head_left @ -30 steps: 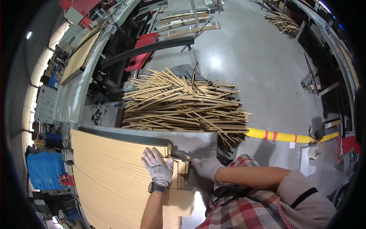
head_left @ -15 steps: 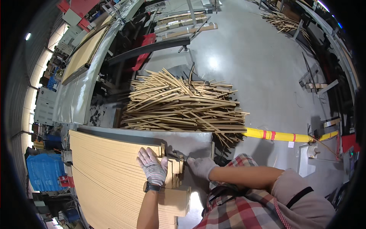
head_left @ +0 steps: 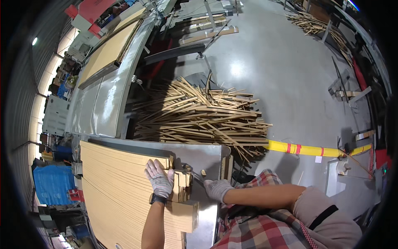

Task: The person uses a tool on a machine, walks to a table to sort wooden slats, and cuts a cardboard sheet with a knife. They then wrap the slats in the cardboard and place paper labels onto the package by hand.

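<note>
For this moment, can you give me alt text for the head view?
A person's gloved left hand presses flat on a stack of tan board sheets on a metal table, while the gloved right hand rests at the stack's edge. Beyond the table, a pile of thin wooden strips lies on the grey floor.

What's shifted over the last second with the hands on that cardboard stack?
Little has changed. The left hand has stayed flat on the stack of cardboard sheets, edging slightly toward the person. The right hand has stayed on the metal table beside the stack's edge; whether it grips anything is unclear. The pile of wooden strips on the floor is unmoved.
</note>
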